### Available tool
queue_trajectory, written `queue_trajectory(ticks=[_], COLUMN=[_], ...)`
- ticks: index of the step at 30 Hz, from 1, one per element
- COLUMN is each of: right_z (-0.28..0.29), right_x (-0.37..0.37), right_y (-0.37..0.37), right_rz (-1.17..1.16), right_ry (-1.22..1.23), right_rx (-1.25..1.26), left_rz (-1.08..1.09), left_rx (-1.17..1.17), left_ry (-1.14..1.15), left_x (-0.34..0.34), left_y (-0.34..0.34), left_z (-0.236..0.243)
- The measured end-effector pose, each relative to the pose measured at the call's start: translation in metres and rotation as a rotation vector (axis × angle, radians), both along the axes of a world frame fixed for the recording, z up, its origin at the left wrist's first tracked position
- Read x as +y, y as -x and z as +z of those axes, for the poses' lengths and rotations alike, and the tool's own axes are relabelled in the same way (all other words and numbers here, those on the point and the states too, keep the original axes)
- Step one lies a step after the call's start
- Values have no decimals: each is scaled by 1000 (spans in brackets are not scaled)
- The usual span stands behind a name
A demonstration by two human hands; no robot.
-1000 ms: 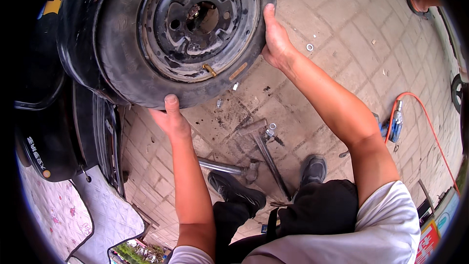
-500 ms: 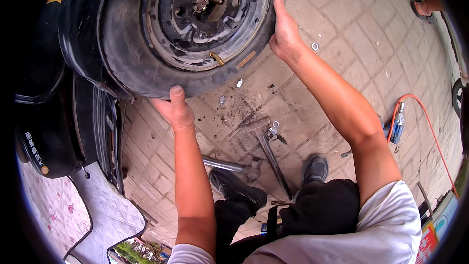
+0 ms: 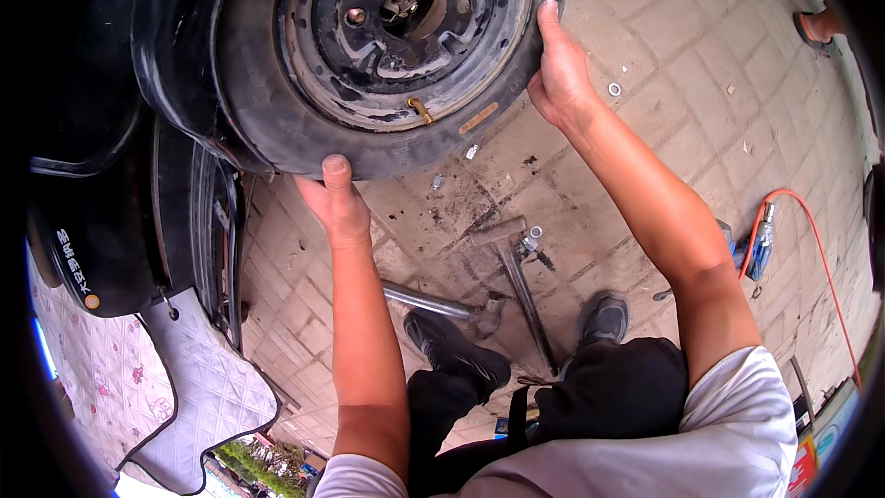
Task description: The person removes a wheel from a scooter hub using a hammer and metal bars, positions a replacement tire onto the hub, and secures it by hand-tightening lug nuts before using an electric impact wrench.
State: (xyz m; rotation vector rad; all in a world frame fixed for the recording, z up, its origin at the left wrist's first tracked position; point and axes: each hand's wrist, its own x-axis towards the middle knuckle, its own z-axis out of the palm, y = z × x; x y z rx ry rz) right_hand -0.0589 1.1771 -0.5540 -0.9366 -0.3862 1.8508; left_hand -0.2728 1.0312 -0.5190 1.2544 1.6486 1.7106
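A black tyre on a dark steel rim (image 3: 401, 55), with a brass valve stem (image 3: 420, 111), sits against the black fender (image 3: 166, 74) of a vehicle at upper left. Hub metal (image 3: 403, 2) shows through its centre opening. My left hand (image 3: 339, 207) grips the tyre's lower edge, thumb in front and fingers partly hidden. My right hand (image 3: 562, 74) is closed round its right edge. Below, two hammers (image 3: 521, 286) (image 3: 433, 303) lie on the paving by my feet, with nuts (image 3: 473, 151) and washers (image 3: 614, 89) scattered about.
A blue power tool (image 3: 760, 249) with an orange hose (image 3: 811, 221) lies at right on the paving (image 3: 701, 129). Someone's sandalled foot (image 3: 816, 29) is at upper right. Quilted pale covers (image 3: 212, 378) hang from the vehicle at lower left.
The wheel and both my hands have shifted slightly right in the picture. Coppery metal now shows in the bolt holes, and the stud seen earlier in the centre opening is no longer visible there.
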Motion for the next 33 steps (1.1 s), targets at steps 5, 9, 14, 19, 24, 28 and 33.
queue_trajectory(ticks=[5,9,14,19,24,28,33], right_z=[-21,-32,-25,-31,-27,-21,-2], right_x=[11,26,34,42,60,63,69], right_y=[3,2,13,8,15,23,11], right_rz=[18,85,183,253,315,335,253], right_ry=[-9,-79,-103,-146,-126,-152,-192], right_rx=[-8,1,-59,-128,-116,-129,-326], left_rz=[-39,-29,-39,-24,9,20,78], left_rx=[58,1,141,100,176,88,187], left_ry=[30,77,148,162,151,162,132], left_x=[-1,-3,2,4,6,9,10], left_y=[10,11,23,14,22,25,20], left_z=[-5,-13,-9,2,-2,-1,3])
